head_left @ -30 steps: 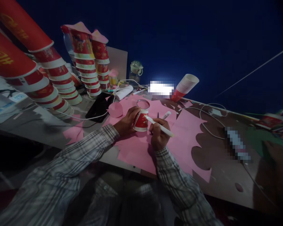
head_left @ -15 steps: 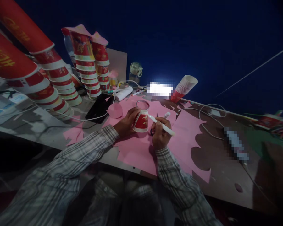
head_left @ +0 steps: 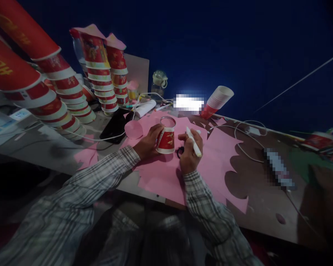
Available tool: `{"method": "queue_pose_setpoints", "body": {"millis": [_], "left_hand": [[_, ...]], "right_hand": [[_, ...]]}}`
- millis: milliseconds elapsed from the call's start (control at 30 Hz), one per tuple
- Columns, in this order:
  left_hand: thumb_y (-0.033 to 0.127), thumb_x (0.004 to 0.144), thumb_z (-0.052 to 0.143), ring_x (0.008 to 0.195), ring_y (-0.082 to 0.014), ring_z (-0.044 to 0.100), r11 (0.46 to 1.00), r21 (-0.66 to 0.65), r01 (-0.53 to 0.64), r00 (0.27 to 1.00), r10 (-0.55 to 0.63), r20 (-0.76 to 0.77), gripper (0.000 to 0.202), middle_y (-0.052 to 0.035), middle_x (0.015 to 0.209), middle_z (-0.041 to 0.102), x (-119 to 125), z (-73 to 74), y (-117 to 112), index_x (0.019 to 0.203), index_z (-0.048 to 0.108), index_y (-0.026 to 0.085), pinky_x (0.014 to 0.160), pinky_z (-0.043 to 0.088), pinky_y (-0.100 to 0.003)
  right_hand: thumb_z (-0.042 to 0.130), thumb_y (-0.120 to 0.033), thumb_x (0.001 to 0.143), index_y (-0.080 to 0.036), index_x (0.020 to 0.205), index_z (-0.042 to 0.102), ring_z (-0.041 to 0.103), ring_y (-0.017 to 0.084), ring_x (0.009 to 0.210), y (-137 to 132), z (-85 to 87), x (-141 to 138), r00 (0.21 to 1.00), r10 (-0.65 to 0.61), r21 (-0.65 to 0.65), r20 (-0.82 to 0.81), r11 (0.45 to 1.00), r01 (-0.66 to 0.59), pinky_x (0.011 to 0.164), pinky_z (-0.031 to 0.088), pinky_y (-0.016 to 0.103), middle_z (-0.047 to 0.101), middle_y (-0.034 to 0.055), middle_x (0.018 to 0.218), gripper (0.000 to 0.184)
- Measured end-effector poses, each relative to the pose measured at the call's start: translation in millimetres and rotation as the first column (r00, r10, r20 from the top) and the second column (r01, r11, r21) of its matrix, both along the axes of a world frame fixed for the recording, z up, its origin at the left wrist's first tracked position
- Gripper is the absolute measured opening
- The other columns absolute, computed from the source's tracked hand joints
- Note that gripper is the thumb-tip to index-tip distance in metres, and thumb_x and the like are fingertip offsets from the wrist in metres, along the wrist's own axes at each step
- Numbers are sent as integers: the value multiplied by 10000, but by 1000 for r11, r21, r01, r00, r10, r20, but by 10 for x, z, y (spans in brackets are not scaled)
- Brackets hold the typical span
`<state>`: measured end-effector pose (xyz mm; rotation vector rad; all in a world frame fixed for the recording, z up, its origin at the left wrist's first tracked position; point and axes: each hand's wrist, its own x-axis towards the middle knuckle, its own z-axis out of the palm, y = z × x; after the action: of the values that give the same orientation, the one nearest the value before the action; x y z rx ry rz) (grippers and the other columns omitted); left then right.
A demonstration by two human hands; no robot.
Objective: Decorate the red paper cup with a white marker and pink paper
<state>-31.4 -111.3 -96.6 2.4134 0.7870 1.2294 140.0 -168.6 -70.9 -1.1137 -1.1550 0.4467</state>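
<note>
My left hand [head_left: 149, 142] is closed around the left side of a red paper cup [head_left: 166, 141] with a gold print, which stands upside down over the pink paper [head_left: 158, 177]. To its right, my right hand [head_left: 191, 149] grips a white marker [head_left: 193, 142], its tip pointing up and away, apart from the cup. Just behind the cup lies a roll of tape [head_left: 168, 122]. Dark scissor handles [head_left: 180, 152] show partly beside my right hand. A round pink paper piece [head_left: 133, 129] rests left of the cup.
Towers of red cups [head_left: 101, 74] with pink paper tops rise at the left. A tilted cup stack [head_left: 218, 101] stands at the back right. A black phone [head_left: 115, 127], a glass bottle [head_left: 158, 83] and a white cable [head_left: 249, 153] lie or stand around the paper.
My right hand has drawn the marker away from the cup and turned it so the tip points more upward. My left hand still holds the cup in nearly the same place.
</note>
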Motion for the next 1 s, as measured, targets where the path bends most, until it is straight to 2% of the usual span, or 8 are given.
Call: {"method": "queue_pose_setpoints", "body": {"millis": [100,167,300,400,567,667,833,1000], "left_hand": [[520,797,697,1391,-399,428,999,-18,37,999,-36,37,934,-224,1480,388,-27,-19,6,1533,207,218,1033,523,-572],[528,787,707,1379,-402,443,997,-55,55,996,-51,73,960,-220,1496,368,-34,-34,4,1541,192,231,1002,547,-556],[544,766,726,1385,-395,443,987,-113,117,985,-101,142,992,-204,1516,338,-24,-59,2,1546,176,276,1029,533,-554],[562,765,722,1423,-408,391,988,-88,125,988,-117,99,1051,-210,1543,297,-27,-59,1,1565,98,289,1082,476,-601],[624,741,722,1471,-429,298,999,32,35,999,-33,-35,1182,-233,1569,258,-34,-54,-9,1581,-27,262,1132,394,-652],[673,754,677,1453,-431,323,996,83,-13,998,19,-66,1154,-249,1547,305,-7,-68,-32,1583,10,226,1142,356,-673],[630,823,624,1409,-412,391,997,58,-53,994,58,-87,1032,-240,1494,392,28,-99,-72,1579,78,189,1125,380,-656],[678,791,631,1450,-422,336,996,89,-21,993,31,-112,1120,-258,1540,325,4,-123,-28,1585,9,192,1139,365,-658]], "right_hand": [[526,-425,924,-196,1210,554,669,210,990,5,1,-67,997,54,-43,-46,998,-56,938,542,472,672,98,1082,367],[577,-427,889,-204,1255,525,669,214,1031,-8,-4,-102,990,125,-102,-65,986,-131,924,560,447,654,118,1177,432],[617,-462,849,-208,1259,531,652,219,1059,-34,13,-113,981,170,-234,-93,954,-188,904,572,414,650,113,1215,489],[652,-471,809,-193,1232,559,632,237,1081,-27,8,-90,989,135,-267,-57,953,-145,941,556,444,633,120,1230,514],[683,-464,767,-190,1289,515,600,262,1121,-2,-71,-82,991,60,-194,119,980,-36,1022,499,500,597,123,1229,613],[687,-462,765,-180,1323,488,578,284,1163,-11,-109,-101,985,55,-224,166,974,-17,1045,471,523,577,142,1267,657],[692,-455,768,-177,1354,468,557,296,1195,-25,-118,-119,978,79,-300,195,954,-17,1050,455,534,561,150,1299,686],[700,-438,767,-179,1342,469,574,270,1148,2,-138,-105,980,43,-226,197,974,2,1030,479,499,571,131,1245,672]]}}
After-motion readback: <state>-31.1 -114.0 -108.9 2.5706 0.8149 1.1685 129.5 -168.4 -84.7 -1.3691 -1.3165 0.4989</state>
